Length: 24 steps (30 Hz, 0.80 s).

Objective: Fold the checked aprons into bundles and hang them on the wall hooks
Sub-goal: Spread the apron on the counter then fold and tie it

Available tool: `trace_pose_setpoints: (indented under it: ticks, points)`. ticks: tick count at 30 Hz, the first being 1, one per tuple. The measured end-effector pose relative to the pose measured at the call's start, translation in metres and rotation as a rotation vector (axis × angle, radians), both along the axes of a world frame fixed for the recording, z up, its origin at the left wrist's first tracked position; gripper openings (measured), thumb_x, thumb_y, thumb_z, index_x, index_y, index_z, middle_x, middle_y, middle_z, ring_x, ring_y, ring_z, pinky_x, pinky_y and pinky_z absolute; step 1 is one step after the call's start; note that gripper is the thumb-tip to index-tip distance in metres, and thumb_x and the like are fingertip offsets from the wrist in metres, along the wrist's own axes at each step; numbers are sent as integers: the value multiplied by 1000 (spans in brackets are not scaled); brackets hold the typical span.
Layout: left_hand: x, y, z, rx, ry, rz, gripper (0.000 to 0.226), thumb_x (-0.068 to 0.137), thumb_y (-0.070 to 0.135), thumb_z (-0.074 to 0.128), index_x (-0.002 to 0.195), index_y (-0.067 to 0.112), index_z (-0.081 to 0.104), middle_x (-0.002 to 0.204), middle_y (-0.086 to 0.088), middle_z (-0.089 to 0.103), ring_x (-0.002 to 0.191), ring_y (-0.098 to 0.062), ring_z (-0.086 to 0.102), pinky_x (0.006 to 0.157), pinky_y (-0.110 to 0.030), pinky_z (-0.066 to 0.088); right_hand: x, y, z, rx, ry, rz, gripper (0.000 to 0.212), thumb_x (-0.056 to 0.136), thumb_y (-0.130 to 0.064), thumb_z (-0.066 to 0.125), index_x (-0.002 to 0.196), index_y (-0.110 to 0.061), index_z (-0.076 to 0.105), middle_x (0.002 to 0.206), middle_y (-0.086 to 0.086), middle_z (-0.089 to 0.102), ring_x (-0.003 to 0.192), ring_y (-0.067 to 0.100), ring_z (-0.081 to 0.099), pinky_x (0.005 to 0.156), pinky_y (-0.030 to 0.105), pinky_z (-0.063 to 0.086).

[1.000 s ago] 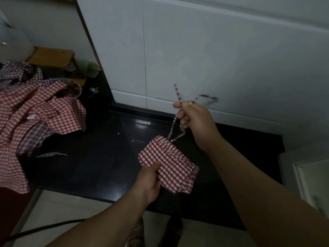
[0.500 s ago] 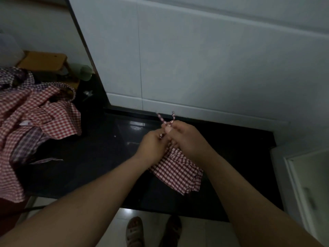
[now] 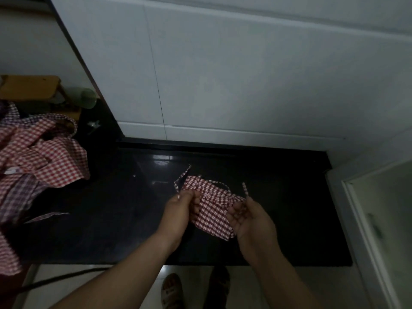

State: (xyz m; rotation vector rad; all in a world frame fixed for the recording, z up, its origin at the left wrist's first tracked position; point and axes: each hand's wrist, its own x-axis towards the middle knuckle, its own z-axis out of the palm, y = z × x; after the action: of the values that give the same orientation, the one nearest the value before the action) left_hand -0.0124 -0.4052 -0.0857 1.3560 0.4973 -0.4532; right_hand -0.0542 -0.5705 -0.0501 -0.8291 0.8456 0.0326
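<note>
A small folded bundle of red-and-white checked apron is held between both hands above the black counter. My left hand pinches the bundle's left edge and a strap end that sticks up to the left. My right hand grips the bundle's right side, and another strap end rises from its fingers. A strap loops across the top of the bundle. No wall hooks are in view.
A heap of unfolded checked aprons lies on the counter's left end. Behind it stand a wooden stool and a green cup. White tiled wall backs the counter. A white cabinet door is at right.
The hands came together at the strap over the bundle, then moved apart to its two sides, each with a strap end. The bundle has dropped lower, close to the counter.
</note>
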Motion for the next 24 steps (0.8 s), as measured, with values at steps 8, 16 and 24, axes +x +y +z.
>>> trace_pose_setpoints:
  ticks: [8, 16, 24]
  points:
    - [21, 7, 10, 211, -155, -161, 25, 105, 28, 57, 96, 12, 74, 90, -5, 77, 82, -11, 68, 81, -32, 53, 12, -4, 16, -225, 14, 291, 17, 105, -18, 53, 91, -10, 58, 66, 2, 53, 57, 13, 48, 59, 30, 41]
    - [-6, 19, 5, 343, -414, -283, 17, 105, 24, 59, 99, 28, 75, 105, 6, 72, 97, -3, 67, 87, -21, 51, -1, 8, 23, -421, -26, 314, 16, 104, -16, 54, 101, -5, 65, 82, 8, 69, 75, 19, 63, 75, 35, 54]
    - [-64, 9, -12, 323, -345, -336, 18, 102, 17, 63, 90, 28, 70, 102, 1, 65, 94, -6, 62, 86, -22, 50, 26, 12, 36, -952, -210, 594, 11, 101, -21, 62, 92, -18, 68, 84, -1, 69, 72, 0, 62, 65, 14, 48]
